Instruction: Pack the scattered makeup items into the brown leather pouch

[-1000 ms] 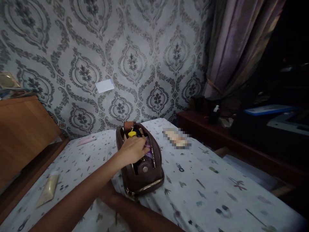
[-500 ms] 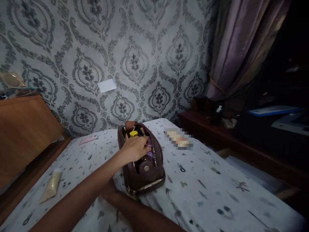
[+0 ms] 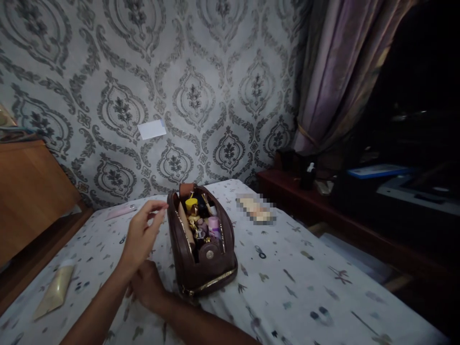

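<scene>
A brown bag stands unzipped on the patterned bedsheet. Inside it are a yellow cap, a pink-purple bottle, gold-topped bottles and a beige item along the left side. My left hand hovers just left of the bag's opening, fingers and thumb a little apart, with nothing between them. Below it, my right hand is beside my left forearm, its fingers mostly in shadow and partly hidden.
A cream tube lies at the left, and a pink item lies farther back. Right of the bag is a blurred beige object. Wooden furniture stands left; a dark red shelf stands right. The patterned wall is behind.
My left hand has come out of the bag and moved left, uncovering the bottles inside. My right hand has shifted slightly left. The whole view has turned a little to the right.
</scene>
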`<state>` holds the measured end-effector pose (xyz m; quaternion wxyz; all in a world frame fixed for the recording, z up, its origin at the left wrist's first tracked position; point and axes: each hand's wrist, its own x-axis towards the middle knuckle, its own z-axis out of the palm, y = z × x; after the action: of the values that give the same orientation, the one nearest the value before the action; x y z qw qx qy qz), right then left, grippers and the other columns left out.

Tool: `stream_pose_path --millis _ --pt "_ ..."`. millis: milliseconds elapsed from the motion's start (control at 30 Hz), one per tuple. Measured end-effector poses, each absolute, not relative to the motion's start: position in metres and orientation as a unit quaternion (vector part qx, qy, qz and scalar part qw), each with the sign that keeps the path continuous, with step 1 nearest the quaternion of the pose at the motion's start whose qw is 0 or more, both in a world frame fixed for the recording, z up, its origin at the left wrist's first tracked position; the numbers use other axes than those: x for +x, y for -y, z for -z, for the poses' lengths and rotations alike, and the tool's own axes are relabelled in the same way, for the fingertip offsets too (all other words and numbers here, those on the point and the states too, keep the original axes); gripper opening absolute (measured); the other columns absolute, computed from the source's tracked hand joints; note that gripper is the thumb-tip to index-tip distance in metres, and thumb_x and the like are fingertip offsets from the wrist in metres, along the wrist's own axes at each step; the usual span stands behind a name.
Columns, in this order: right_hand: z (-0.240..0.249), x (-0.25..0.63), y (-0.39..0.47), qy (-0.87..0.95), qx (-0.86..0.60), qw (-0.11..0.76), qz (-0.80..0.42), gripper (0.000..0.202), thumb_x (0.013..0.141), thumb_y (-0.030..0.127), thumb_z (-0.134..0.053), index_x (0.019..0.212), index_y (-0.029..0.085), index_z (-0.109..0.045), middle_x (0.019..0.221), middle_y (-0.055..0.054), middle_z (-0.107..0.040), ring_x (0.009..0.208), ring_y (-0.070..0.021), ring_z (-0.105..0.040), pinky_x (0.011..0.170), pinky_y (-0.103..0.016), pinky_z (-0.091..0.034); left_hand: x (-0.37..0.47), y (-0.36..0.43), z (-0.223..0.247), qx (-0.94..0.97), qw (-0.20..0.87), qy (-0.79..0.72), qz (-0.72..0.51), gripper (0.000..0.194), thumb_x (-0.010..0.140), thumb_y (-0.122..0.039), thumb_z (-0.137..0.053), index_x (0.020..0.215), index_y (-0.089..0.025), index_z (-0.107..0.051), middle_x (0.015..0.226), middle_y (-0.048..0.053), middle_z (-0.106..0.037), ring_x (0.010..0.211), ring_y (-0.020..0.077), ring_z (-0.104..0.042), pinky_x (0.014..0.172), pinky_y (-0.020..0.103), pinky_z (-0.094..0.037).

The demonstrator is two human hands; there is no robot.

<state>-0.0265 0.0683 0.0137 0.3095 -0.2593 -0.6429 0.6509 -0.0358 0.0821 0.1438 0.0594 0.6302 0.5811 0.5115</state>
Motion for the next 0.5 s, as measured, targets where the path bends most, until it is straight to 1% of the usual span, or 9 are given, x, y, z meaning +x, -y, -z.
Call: stream_pose_path --millis 67,133,200,267,333,400,500 --pt "-0.013 -0.028 -0.069 0.627 -0.262 0.304 -0.667 0.028 0.091 0.02 -0.04 0.065 0.018 -0.048 0.053 0.006 -0.048 0.036 -0.0067 -0.044 0.038 -0.016 -0.032 -0.064 -0.074 -0.122 0.592 0.065 -0.615 -0.517 0.031 0.084 -0.047 -0.052 0.095 -0.02 -0.062 0.102 0.006 -0.068 0.102 0.0236 -0.061 0.088 0.034 -0.047" --pt "-0.012 -0.028 -0.069 0.635 -0.255 0.311 -0.66 0.025 0.091 0.018 -0.039 0.071 0.018 -0.053 0.055 0.006 -0.05 0.037 -0.0072 -0.046 0.04 -0.016 -0.034 -0.093 -0.065 -0.096 0.551 0.079 -0.646 -0.522 0.035 0.081 -0.05 -0.053 0.094 -0.019 -0.062 0.101 0.007 -0.068 0.103 0.0258 -0.061 0.089 0.036 -0.047" --pt "-0.011 -0.026 -0.07 0.683 -0.254 0.33 -0.601 0.023 0.091 0.016 -0.041 0.074 0.018 -0.057 0.057 0.005 -0.053 0.044 -0.0084 -0.051 0.046 -0.017 -0.037 -0.119 -0.054 -0.069 0.513 0.09 -0.668 -0.531 0.038 0.076 -0.053 -0.056 0.09 -0.019 -0.062 0.095 0.007 -0.069 0.1 0.0273 -0.063 0.086 0.037 -0.048" --pt "-0.01 -0.025 -0.07 0.753 -0.261 0.338 -0.501 0.024 0.09 0.014 -0.043 0.072 0.018 -0.057 0.059 0.004 -0.056 0.055 -0.0098 -0.056 0.054 -0.017 -0.04 -0.14 -0.042 -0.043 0.467 0.105 -0.693 -0.539 0.039 0.073 -0.055 -0.057 0.088 -0.019 -0.062 0.09 0.007 -0.07 0.093 0.0274 -0.065 0.081 0.038 -0.05" --pt "-0.01 -0.024 -0.07 0.8 -0.265 0.323 -0.43 0.024 0.091 0.014 -0.044 0.071 0.019 -0.057 0.06 0.004 -0.058 0.061 -0.011 -0.058 0.059 -0.018 -0.04 -0.153 -0.032 -0.022 0.449 0.104 -0.706 -0.538 0.038 0.071 -0.054 -0.056 0.085 -0.019 -0.061 0.085 0.006 -0.069 0.085 0.0265 -0.065 0.078 0.038 -0.051" --pt "-0.011 -0.025 -0.069 0.822 -0.263 0.296 -0.41 0.023 0.09 0.014 -0.045 0.071 0.019 -0.057 0.061 0.003 -0.059 0.063 -0.0128 -0.059 0.063 -0.02 -0.042 -0.159 -0.026 -0.008 0.457 0.105 -0.707 -0.53 0.034 0.071 -0.051 -0.056 0.083 -0.02 -0.061 0.081 0.005 -0.069 0.082 0.0256 -0.065 0.078 0.038 -0.051" --pt "-0.014 -0.027 -0.065 0.85 -0.249 0.255 -0.387 0.015 0.083 0.009 -0.051 0.073 0.017 -0.06 0.075 -0.004 -0.065 0.078 -0.019 -0.062 0.076 -0.027 -0.044 -0.16 -0.024 -0.001 0.472 0.109 -0.701 -0.522 0.03 0.075 -0.048 -0.054 0.084 -0.02 -0.06 0.081 0.004 -0.067 0.083 0.0243 -0.065 0.079 0.036 -0.051"
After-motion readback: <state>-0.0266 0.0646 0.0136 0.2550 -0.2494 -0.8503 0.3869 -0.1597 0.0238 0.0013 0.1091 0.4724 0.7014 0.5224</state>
